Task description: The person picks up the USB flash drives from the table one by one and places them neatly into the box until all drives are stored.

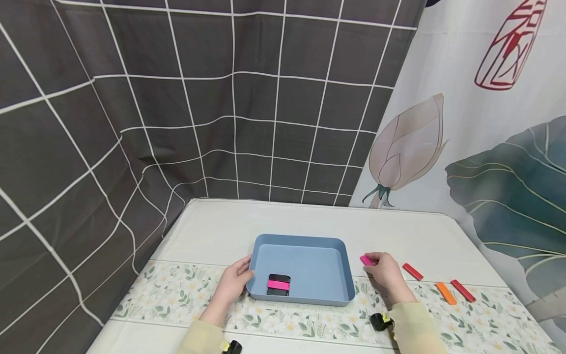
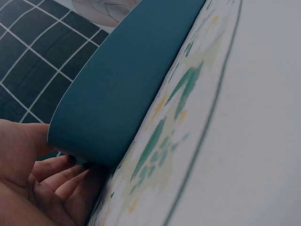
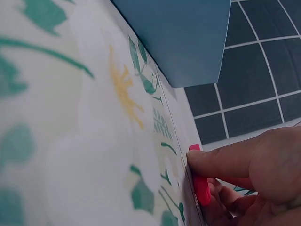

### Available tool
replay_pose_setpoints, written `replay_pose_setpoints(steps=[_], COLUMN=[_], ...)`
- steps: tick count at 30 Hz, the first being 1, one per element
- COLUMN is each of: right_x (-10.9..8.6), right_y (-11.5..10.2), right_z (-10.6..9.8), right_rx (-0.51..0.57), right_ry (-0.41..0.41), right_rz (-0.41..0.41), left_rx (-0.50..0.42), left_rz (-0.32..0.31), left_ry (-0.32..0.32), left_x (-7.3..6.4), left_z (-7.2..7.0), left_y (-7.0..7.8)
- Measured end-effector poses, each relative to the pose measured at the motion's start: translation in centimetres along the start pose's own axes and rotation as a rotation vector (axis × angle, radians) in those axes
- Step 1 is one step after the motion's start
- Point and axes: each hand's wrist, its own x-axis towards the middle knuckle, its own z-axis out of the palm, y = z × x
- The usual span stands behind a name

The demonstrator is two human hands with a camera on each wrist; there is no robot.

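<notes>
A blue rectangular tray (image 1: 305, 300) lies on the table in front of me. My left hand (image 1: 232, 282) holds its left end; in the left wrist view the thumb is over the rim and the fingers (image 2: 54, 167) are against the outer wall. Inside the tray, near its front left, a pink strip (image 1: 278, 284) lies across black pieces (image 1: 279, 278). To the right of the tray, my right hand (image 1: 386, 273) pinches a flat bright pink block (image 1: 366, 260). The right wrist view shows this block (image 3: 201, 188) between thumb and fingers, close over the tabletop.
Right of my right hand lie a red block (image 1: 412, 271), an orange block (image 1: 445, 293) and another red block (image 1: 463, 290). A flowered band (image 1: 177, 290) crosses the white table. Dark gridded cloth (image 1: 256, 98) hangs behind and left; a printed white curtain (image 1: 460, 64) hangs at right.
</notes>
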Motion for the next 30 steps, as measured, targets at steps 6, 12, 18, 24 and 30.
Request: replay_pose_setpoints(steps=[6,12,18,24,30], right_x=[-0.01,-0.16,-0.24,-0.26,-0.18], right_y=[-0.19,-0.11,-0.11,-0.09,-0.21], right_z=[0.07,0.03,-0.03,-0.02,0.00], right_rx=[-0.028,-0.050,-0.062,-0.067,-0.070], right_ry=[0.003,0.011,0.013,0.011,0.011], right_rz=[-0.002,-0.035,-0.057,-0.063,-0.057], left_rx=[-0.002,-0.012,-0.018,-0.017,-0.018], left_rz=[0.000,-0.009,-0.004,-0.005,-0.014], left_ry=[0.004,0.002,0.001,0.001,0.003], left_x=[0.04,0.03,0.03,0.04,0.01], left_z=[0.00,0.03,0.02,0.01,0.01], left_y=[-0.02,-0.02,-0.08,-0.11,-0.06])
